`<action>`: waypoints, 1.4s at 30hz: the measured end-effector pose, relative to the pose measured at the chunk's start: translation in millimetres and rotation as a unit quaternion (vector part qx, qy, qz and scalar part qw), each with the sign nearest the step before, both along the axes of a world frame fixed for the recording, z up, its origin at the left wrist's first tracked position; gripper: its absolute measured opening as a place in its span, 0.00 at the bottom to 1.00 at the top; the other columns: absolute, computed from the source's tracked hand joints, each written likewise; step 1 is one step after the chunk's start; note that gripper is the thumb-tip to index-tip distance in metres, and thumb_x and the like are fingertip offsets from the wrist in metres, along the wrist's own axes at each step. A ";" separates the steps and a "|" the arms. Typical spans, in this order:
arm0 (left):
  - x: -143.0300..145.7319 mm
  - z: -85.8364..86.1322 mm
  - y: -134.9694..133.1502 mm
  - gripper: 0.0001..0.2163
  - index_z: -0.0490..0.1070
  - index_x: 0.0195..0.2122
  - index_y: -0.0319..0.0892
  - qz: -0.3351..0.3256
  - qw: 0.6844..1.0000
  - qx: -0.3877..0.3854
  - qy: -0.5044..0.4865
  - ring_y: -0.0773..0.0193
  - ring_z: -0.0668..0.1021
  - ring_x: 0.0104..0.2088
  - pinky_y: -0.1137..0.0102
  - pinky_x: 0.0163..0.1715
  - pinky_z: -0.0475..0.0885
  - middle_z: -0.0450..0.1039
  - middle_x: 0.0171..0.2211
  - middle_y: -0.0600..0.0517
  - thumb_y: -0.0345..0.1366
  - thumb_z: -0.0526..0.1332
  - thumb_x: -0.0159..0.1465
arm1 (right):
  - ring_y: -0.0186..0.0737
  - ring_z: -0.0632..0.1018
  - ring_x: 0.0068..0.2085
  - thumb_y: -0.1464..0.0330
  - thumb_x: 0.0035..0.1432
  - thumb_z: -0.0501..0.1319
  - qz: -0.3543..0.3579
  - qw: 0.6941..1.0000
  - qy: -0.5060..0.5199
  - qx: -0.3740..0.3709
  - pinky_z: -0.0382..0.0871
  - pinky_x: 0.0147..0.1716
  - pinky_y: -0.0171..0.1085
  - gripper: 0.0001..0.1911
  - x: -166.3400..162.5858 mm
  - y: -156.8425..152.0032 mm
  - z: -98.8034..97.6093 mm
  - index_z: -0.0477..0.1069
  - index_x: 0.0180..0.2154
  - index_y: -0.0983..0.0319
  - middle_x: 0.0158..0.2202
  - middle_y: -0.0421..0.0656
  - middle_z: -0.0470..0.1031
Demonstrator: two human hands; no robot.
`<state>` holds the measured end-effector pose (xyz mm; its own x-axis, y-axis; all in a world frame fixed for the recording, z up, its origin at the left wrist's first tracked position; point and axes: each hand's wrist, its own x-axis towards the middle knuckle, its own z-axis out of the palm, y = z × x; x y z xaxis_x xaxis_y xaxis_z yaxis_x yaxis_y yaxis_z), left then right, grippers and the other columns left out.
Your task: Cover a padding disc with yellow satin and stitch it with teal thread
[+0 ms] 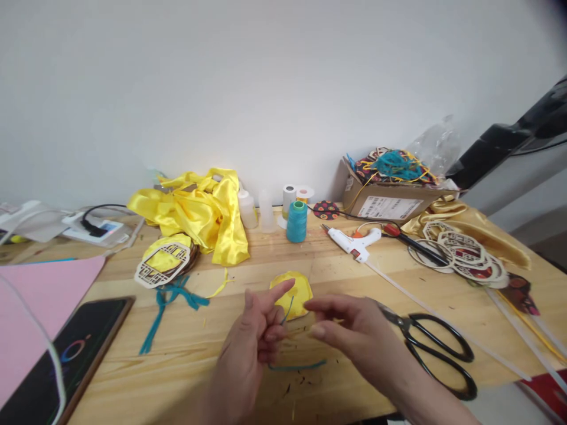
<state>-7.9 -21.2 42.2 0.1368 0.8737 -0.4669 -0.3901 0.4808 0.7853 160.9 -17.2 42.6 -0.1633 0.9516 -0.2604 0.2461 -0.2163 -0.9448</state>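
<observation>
1. Clock centre: the yellow disc. At half past eight, a phone rests on the bench; a white cable crosses it, and a wide arm sweep could snag that cable.
2. Toward nine, beside the cut-out frames, lie tied teal strands. A wrist drifting that way could drag them. Wood surface between them and the hands offers room.
3. Between seven and eight, the left hand has its grip on a teal strand, lower fingers curled around it, index extended. One end rises before the disc; what seems the other trails at six. Loosened fingers could let it slip.
4. Twelve: the thread spool stands upright; a long reach could topple it.
5. Four: the right hand has a relaxed grip, thumb and fingertips apart, apparently holding nothing.
6. Between one and two, the glue gun bounds upward movement.
7. Four, farther out: the scissors, handles at the bench's front edge. A forearm nudge could push them off.
</observation>
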 end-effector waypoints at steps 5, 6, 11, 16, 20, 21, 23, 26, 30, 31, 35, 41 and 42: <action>-1.3 -2.7 -4.2 0.32 0.73 0.50 0.46 -0.020 1.000 0.003 0.015 0.70 0.55 0.22 0.75 0.20 0.53 0.54 0.22 0.58 0.63 0.54 0.53 | 0.31 0.67 0.27 0.66 0.43 0.67 0.005 0.990 0.136 -0.028 0.61 0.29 0.33 0.10 -27.5 13.9 -6.1 0.77 0.30 0.64 0.23 0.37 0.70; -1.2 -2.8 -4.2 0.33 0.73 0.50 0.45 -0.022 1.000 -0.003 0.015 0.70 0.55 0.22 0.75 0.19 0.52 0.54 0.22 0.58 0.63 0.54 0.52 | 0.31 0.68 0.27 0.67 0.44 0.66 0.003 0.990 0.142 -0.016 0.61 0.29 0.33 0.07 -27.6 15.0 -5.3 0.76 0.27 0.64 0.23 0.37 0.71; -0.2 -2.0 -3.0 0.30 0.72 0.49 0.43 -0.035 0.999 -0.024 -0.002 0.72 0.54 0.19 0.76 0.18 0.49 0.55 0.18 0.60 0.59 0.57 0.54 | 0.30 0.68 0.26 0.72 0.45 0.63 -0.010 0.991 0.125 0.039 0.62 0.28 0.31 0.05 -24.9 15.6 2.4 0.72 0.20 0.64 0.21 0.36 0.69; -2.6 -2.1 -4.9 0.16 0.71 0.46 0.42 -0.088 0.995 0.011 0.039 0.73 0.61 0.19 0.76 0.19 0.54 0.69 0.23 0.56 0.42 0.63 0.58 | 0.31 0.70 0.26 0.74 0.47 0.62 -0.010 0.993 0.088 0.084 0.63 0.29 0.32 0.07 -22.3 14.7 5.0 0.71 0.19 0.63 0.22 0.36 0.69; -2.9 -3.1 -5.3 0.12 0.73 0.42 0.43 -0.081 0.992 0.037 0.093 0.73 0.62 0.19 0.76 0.19 0.57 0.71 0.28 0.56 0.40 0.63 0.58 | 0.31 0.70 0.27 0.75 0.48 0.63 -0.008 0.993 0.046 0.110 0.63 0.30 0.32 0.07 -20.3 13.6 4.6 0.72 0.20 0.63 0.23 0.36 0.69; -2.7 -3.1 -5.2 0.11 0.73 0.41 0.44 -0.083 0.991 0.039 0.102 0.73 0.62 0.20 0.76 0.19 0.58 0.70 0.26 0.57 0.39 0.63 0.58 | 0.31 0.70 0.28 0.75 0.48 0.64 -0.010 0.992 0.037 0.117 0.62 0.30 0.32 0.06 -20.3 13.0 4.4 0.72 0.21 0.63 0.24 0.36 0.70; -2.5 -2.6 -5.1 0.07 0.74 0.37 0.44 -0.098 0.987 0.044 0.121 0.72 0.62 0.19 0.76 0.19 0.57 0.67 0.23 0.58 0.38 0.62 0.59 | 0.30 0.70 0.28 0.75 0.48 0.64 -0.003 0.992 0.032 0.126 0.63 0.30 0.31 0.07 -20.9 11.6 4.0 0.72 0.21 0.63 0.24 0.36 0.69; -3.3 -2.2 -5.1 0.06 0.76 0.29 0.42 -0.129 0.977 0.059 0.160 0.72 0.61 0.18 0.76 0.18 0.56 0.65 0.20 0.58 0.37 0.61 0.59 | 0.30 0.70 0.28 0.75 0.50 0.63 0.016 0.990 0.034 0.136 0.64 0.30 0.31 0.09 -21.5 11.1 2.8 0.71 0.20 0.63 0.24 0.36 0.69; -6.5 -5.8 -4.7 0.10 0.74 0.24 0.41 -0.126 0.974 0.069 0.174 0.72 0.63 0.19 0.76 0.20 0.57 0.68 0.20 0.56 0.38 0.60 0.60 | 0.33 0.72 0.29 0.73 0.53 0.61 -0.006 0.980 -0.042 0.193 0.65 0.31 0.32 0.07 -13.0 20.7 -1.3 0.73 0.24 0.62 0.26 0.38 0.71; -7.2 -7.0 -4.3 0.10 0.74 0.24 0.41 -0.110 0.979 0.060 0.161 0.72 0.63 0.19 0.76 0.20 0.57 0.69 0.21 0.56 0.38 0.61 0.59 | 0.34 0.72 0.31 0.73 0.55 0.60 -0.026 0.969 -0.096 0.226 0.65 0.33 0.34 0.06 -8.9 25.0 -2.9 0.74 0.27 0.62 0.27 0.40 0.72; -8.4 -9.9 -2.4 0.08 0.73 0.23 0.40 -0.025 0.996 0.011 0.083 0.73 0.62 0.19 0.78 0.18 0.56 0.69 0.21 0.56 0.38 0.65 0.55 | 0.42 0.69 0.39 0.75 0.58 0.57 0.004 0.866 -0.381 0.322 0.63 0.41 0.39 0.08 5.6 42.5 -9.9 0.75 0.33 0.62 0.34 0.45 0.73; -8.5 -12.8 0.4 0.08 0.73 0.24 0.40 0.022 0.999 -0.006 0.030 0.74 0.62 0.20 0.79 0.18 0.57 0.68 0.21 0.57 0.38 0.66 0.54 | 0.44 0.67 0.39 0.78 0.54 0.58 0.144 0.797 -0.490 0.322 0.60 0.37 0.39 0.08 1.9 56.4 -18.2 0.74 0.32 0.62 0.35 0.46 0.72; -8.6 -13.5 1.1 0.08 0.74 0.24 0.40 0.026 0.999 -0.009 0.028 0.74 0.62 0.20 0.79 0.18 0.58 0.68 0.21 0.57 0.39 0.67 0.54 | 0.44 0.66 0.39 0.78 0.54 0.58 0.154 0.789 -0.499 0.323 0.60 0.36 0.39 0.08 0.4 58.0 -19.9 0.74 0.31 0.62 0.35 0.46 0.72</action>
<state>-16.5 -20.2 28.8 0.0641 0.8707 -0.4877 -0.3715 0.4744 0.7981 161.2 40.8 22.7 -0.4341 0.8931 0.1175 0.8841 0.4475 -0.1350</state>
